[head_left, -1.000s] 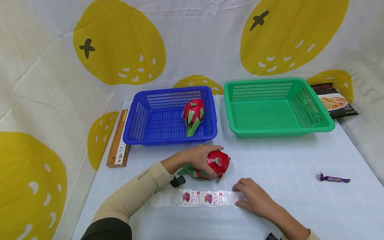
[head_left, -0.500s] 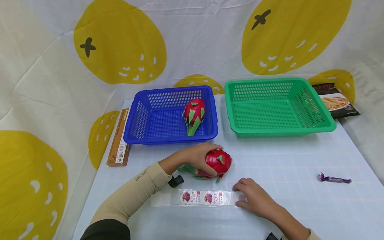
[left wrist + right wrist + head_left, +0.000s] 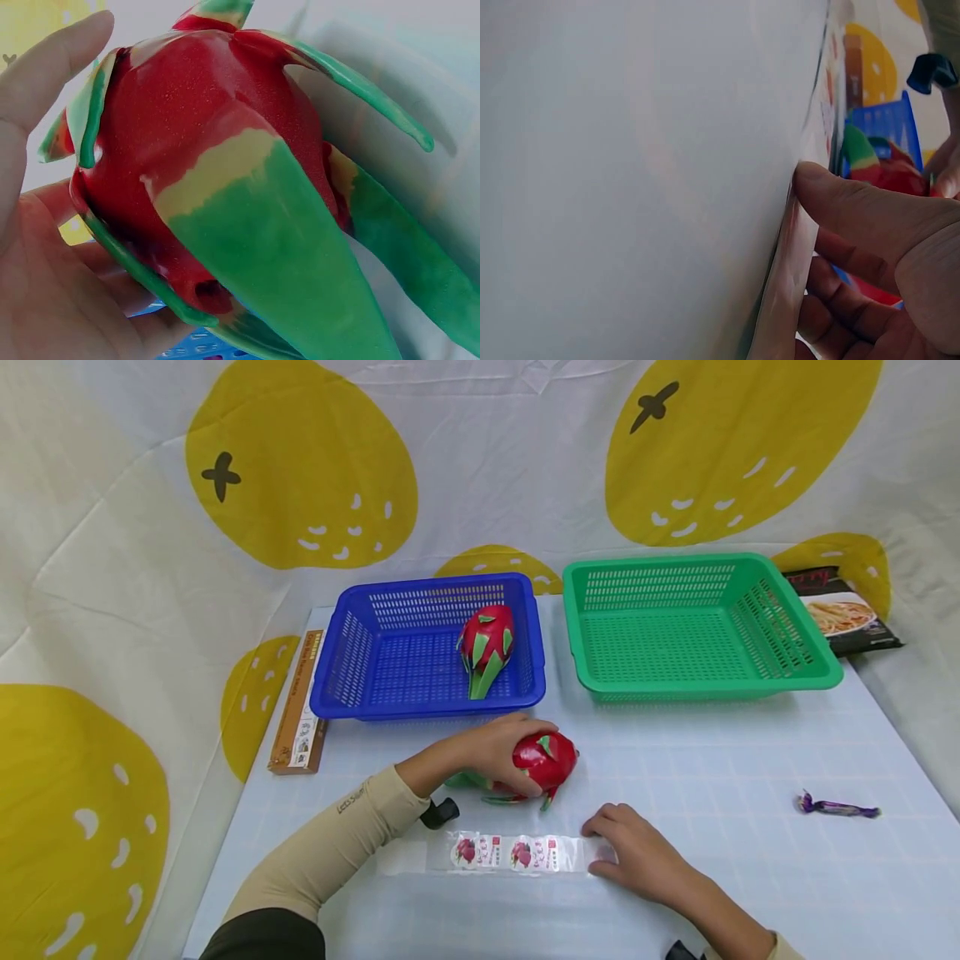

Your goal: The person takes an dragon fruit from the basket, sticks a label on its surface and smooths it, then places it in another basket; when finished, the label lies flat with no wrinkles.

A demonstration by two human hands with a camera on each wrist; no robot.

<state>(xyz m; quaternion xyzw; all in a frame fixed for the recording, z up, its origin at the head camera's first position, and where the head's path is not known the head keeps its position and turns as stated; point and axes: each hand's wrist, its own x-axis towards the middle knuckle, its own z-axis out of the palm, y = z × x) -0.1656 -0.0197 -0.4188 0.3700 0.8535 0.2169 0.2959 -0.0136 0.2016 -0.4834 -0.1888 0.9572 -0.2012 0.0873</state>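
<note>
One dragon fruit [image 3: 487, 639] already lies in the blue basket [image 3: 427, 709]; your left hand [image 3: 504, 752] grips a second fruit [image 3: 552, 762] outside, your right hand [image 3: 636, 854] pinches a two-label strip [image 3: 504, 853].

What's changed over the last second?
The left hand has rolled the dragon fruit it grips slightly away from the person. Nothing was newly gripped or let go; the right hand still holds the label strip, and the blue basket and green basket stayed put.

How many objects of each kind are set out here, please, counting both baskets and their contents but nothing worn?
Dragon fruits: 2
Baskets: 2
Clear label strip: 1
Brown box: 1
Black packet: 1
Purple-wrapped stick: 1
Total: 8
</note>
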